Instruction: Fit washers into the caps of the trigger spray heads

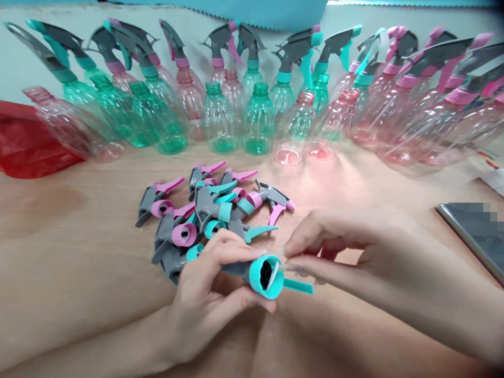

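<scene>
My left hand grips a grey trigger spray head by its teal screw collar, fingers above and thumb below. The collar's open end faces right, and a teal trigger lever sticks out beyond it. Close against this opening, my right hand is closed in a pinch, with a thin white disc-like piece at its fingertips. That piece lies at the collar's mouth, partly inside; its exact shape is hard to make out. Just behind my left hand lies a pile of loose spray heads, grey with pink or teal collars and levers.
Along the wall stand several clear pink and green bottles, some with spray heads fitted and some with bare necks. One pink bottle leans near a red plastic bag. A dark flat phone-like device lies at the right.
</scene>
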`<action>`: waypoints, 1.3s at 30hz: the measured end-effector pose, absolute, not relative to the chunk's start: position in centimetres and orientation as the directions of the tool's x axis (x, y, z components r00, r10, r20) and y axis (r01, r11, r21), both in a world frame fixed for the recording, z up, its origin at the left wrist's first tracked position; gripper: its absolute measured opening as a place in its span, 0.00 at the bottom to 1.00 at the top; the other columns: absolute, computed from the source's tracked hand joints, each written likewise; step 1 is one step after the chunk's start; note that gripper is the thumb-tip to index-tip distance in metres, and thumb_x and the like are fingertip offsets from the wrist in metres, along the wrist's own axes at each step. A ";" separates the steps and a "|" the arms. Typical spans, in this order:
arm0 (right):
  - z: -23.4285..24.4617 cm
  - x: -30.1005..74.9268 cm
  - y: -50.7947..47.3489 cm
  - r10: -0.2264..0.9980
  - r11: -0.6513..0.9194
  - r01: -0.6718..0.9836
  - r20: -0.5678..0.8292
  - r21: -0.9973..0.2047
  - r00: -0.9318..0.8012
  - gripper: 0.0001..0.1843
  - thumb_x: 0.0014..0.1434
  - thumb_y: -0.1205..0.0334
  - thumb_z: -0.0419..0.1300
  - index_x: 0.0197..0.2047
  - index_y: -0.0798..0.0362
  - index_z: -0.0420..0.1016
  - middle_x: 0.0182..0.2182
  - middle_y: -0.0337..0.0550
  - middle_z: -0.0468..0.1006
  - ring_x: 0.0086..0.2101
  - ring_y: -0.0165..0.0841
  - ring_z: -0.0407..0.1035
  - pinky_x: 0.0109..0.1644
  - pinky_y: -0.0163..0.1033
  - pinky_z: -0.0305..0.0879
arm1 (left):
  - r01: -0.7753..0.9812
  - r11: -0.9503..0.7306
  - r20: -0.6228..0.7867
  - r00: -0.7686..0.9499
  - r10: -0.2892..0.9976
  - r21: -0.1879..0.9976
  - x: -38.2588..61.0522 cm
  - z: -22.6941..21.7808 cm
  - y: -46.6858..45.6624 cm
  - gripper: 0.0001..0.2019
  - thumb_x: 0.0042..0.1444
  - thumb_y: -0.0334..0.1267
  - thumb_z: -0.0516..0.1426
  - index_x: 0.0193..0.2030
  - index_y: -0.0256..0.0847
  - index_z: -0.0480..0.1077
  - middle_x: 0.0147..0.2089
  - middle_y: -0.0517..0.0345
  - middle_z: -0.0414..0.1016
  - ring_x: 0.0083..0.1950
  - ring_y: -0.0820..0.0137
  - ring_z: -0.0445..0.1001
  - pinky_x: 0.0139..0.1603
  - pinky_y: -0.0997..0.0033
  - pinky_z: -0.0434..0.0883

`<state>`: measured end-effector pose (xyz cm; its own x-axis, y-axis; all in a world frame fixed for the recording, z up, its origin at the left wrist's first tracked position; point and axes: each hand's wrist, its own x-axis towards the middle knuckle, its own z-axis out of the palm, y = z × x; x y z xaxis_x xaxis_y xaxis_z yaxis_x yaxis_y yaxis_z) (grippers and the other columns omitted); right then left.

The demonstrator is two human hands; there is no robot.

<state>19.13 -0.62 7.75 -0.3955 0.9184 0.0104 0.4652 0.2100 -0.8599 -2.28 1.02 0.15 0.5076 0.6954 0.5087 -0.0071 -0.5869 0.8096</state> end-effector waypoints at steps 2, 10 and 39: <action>7.9 19.2 -0.6 0.919 0.253 0.469 0.059 -0.846 -0.391 0.03 0.57 0.64 0.61 0.34 0.50 0.77 0.31 0.34 0.81 0.30 0.27 0.74 0.29 0.28 0.69 | -0.003 -0.578 0.500 0.506 0.703 0.816 -2.3 0.1 1.0 0.19 0.54 0.30 0.63 0.52 0.42 0.66 0.33 0.58 0.77 0.40 0.66 0.67 0.40 0.65 0.68; 7.8 18.8 -0.6 0.808 0.519 0.472 0.230 -0.713 -0.542 0.08 0.60 0.70 0.58 0.35 0.53 0.79 0.32 0.36 0.80 0.33 0.24 0.72 0.36 0.27 0.67 | 0.011 -0.574 0.495 0.494 0.715 0.819 -2.2 0.1 0.8 0.17 0.55 0.32 0.63 0.51 0.44 0.67 0.34 0.57 0.74 0.39 0.67 0.68 0.36 0.67 0.69; 7.2 19.0 -0.8 0.736 0.562 0.446 0.175 -0.697 -0.654 0.10 0.62 0.68 0.55 0.36 0.53 0.78 0.35 0.41 0.76 0.34 0.28 0.70 0.36 0.32 0.66 | -0.011 -0.615 0.523 0.539 0.660 0.788 -2.2 0.0 0.5 0.17 0.55 0.36 0.63 0.50 0.43 0.66 0.34 0.56 0.72 0.36 0.67 0.67 0.36 0.65 0.69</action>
<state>18.96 -0.79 7.19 -0.6538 0.7361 0.1751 0.4455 0.5615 -0.6973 -2.18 0.46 0.04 0.5392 0.6601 0.5229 -0.0107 -0.6155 0.7881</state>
